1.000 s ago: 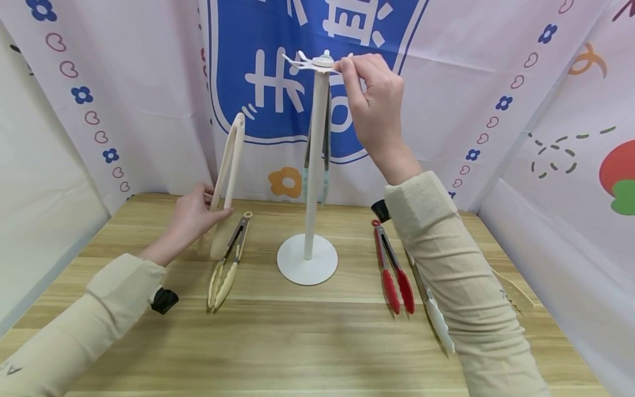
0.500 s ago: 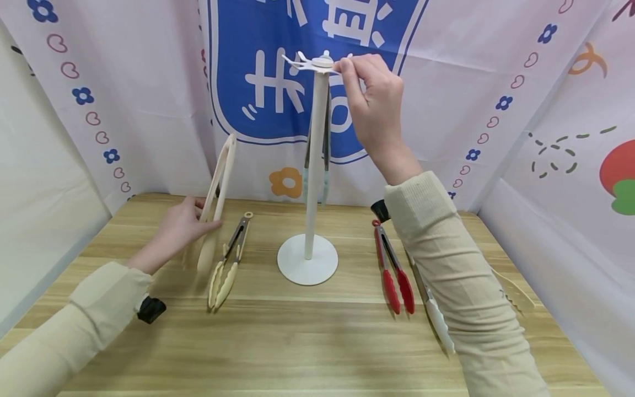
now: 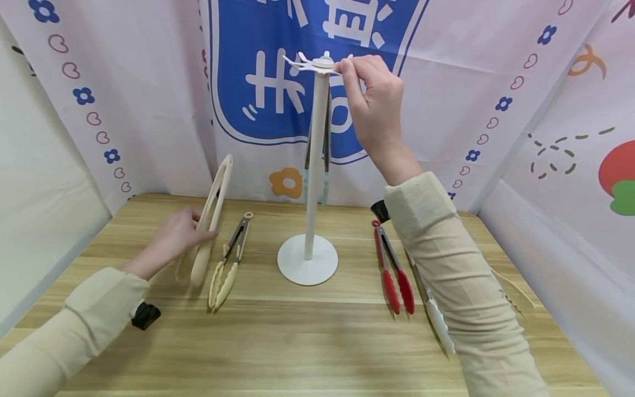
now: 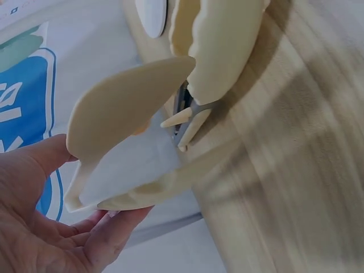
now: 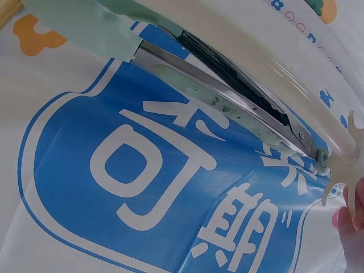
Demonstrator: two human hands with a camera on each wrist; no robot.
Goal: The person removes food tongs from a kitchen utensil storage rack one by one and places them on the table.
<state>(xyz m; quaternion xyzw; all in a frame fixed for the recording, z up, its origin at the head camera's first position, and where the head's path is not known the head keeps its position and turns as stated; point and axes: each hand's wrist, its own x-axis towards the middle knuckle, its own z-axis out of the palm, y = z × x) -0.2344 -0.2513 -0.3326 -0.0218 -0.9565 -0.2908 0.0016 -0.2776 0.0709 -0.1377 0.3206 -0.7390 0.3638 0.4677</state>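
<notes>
My left hand (image 3: 198,236) holds a pair of cream tongs (image 3: 212,207) by the middle. They lean with the looped end up and the spoon tips near the wooden table (image 3: 307,342). In the left wrist view, thumb and fingers of my left hand (image 4: 51,227) sit around the cream tongs (image 4: 128,105). My right hand (image 3: 343,68) pinches a hook at the top of a white stand (image 3: 315,165). Mint-tipped tongs (image 3: 317,149) hang from that top. The right wrist view shows the mint-tipped tongs (image 5: 227,85) beside the stand's pole (image 5: 284,62).
Cream-tipped steel tongs (image 3: 229,263) lie just right of the held pair. Red-tipped tongs (image 3: 394,270) and white-tipped tongs (image 3: 432,311) lie under my right forearm. Printed cloth walls (image 3: 545,165) close in the back and both sides.
My left hand has lowered the cream tongs and drawn them left, bringing their tips close to the table. The right hand has stayed on the stand's hook.
</notes>
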